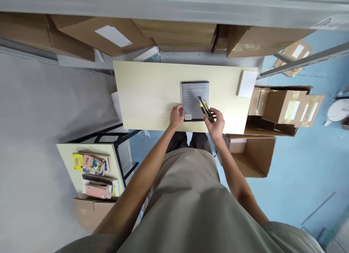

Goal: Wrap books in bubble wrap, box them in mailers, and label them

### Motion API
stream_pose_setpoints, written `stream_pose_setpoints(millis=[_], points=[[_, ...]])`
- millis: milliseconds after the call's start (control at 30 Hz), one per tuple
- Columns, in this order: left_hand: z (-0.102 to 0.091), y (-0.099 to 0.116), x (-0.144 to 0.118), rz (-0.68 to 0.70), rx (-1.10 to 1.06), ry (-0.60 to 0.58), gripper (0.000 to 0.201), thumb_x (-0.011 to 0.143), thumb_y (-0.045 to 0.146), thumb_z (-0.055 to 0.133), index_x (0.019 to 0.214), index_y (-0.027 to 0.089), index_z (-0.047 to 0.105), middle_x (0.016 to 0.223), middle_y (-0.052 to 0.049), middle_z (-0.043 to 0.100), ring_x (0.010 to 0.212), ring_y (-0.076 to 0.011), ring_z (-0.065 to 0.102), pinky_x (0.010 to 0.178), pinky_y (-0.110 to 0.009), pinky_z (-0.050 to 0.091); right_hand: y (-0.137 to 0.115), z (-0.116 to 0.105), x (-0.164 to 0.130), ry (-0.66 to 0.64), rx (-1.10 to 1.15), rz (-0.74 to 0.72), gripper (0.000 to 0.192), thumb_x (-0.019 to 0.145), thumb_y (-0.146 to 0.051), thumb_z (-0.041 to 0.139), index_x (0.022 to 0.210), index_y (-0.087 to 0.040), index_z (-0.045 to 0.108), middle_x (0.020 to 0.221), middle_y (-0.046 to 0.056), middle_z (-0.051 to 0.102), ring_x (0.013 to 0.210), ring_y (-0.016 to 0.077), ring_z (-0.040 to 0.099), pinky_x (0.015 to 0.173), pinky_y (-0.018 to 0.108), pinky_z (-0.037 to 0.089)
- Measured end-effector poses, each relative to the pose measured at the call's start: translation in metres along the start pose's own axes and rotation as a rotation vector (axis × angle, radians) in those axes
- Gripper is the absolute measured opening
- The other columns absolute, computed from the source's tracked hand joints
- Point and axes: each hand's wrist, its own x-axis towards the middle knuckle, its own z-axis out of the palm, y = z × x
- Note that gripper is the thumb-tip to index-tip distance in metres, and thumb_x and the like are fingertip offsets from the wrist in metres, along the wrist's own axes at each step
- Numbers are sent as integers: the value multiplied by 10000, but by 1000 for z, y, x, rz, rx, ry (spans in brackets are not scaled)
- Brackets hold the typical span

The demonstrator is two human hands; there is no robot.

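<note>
Two hands flank a flat grey package (191,96) on the pale tabletop (147,89), straight ahead of the person, its long axis running away from the body. From where I stand, the left hand (176,116) is the nearer: its half-curled fingers meet the package's left edge near the close corner, though I can't tell whether they pinch it. The right hand (216,122), off the right edge, is closed around a yellow-and-black utility knife (206,110) slanting over the package, tip pointing away and leftward. The package looks rectangular and faintly lined, dark along its far and near edges, with a small white label (188,117) at the near left corner
</note>
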Motion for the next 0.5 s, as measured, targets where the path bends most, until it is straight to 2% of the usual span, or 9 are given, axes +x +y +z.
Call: stream_pose_setpoints(millis=[67, 167, 267, 400, 500], points=[[-12, -4, 14, 72, 27, -19, 312, 980, 71, 641, 1244, 177, 770, 1259, -159, 760, 1181, -312, 745, 1208, -484, 559, -4, 19, 5, -35, 7, 27, 421, 1058, -518, 667, 1395, -267, 677, 1311, 152, 770, 1133, 316, 758, 1001, 517, 682], [-26, -5, 44, 128, 15, 38, 459, 946, 17, 630, 1359, 186, 737, 1293, -145, 751, 1192, -301, 732, 1228, -479, 547, -8, 49, 18, -52, 6, 68, 451, 1024, -449, 676, 1431, -255, 662, 1316, 152, 753, 1173, 325, 744, 1052, 526, 658], [-21, 2, 67, 131, -34, 82, 521, 929, -10, 624, 1404, 181, 715, 1321, -138, 730, 1145, -275, 737, 1175, -445, 575, -13, 77, 27, -47, -38, 115, 496, 1022, -426, 658, 1481, -240, 646, 1333, 157, 713, 1163, 320, 737, 1064, 505, 646], [-10, 11, 80, 184, -60, -54, 445, 896, -36, 636, 1269, 175, 753, 1297, -134, 731, 1162, -283, 732, 1118, -422, 597, -20, 103, 31, -14, -105, 142, 523, 1028, -406, 647, 1522, -235, 629, 1366, 160, 653, 1202, 315, 724, 1059, 460, 650], [-27, 8, 87, 293, -15, -102, 411, 923, -15, 642, 1266, 182, 756, 1322, -136, 724, 1269, -323, 704, 1219, -484, 554, -22, 118, 37, -17, -139, 107, 509, 1054, -407, 631, 1540, -257, 614, 1369, 149, 635, 1223, 310, 717, 1054, 452, 658]])
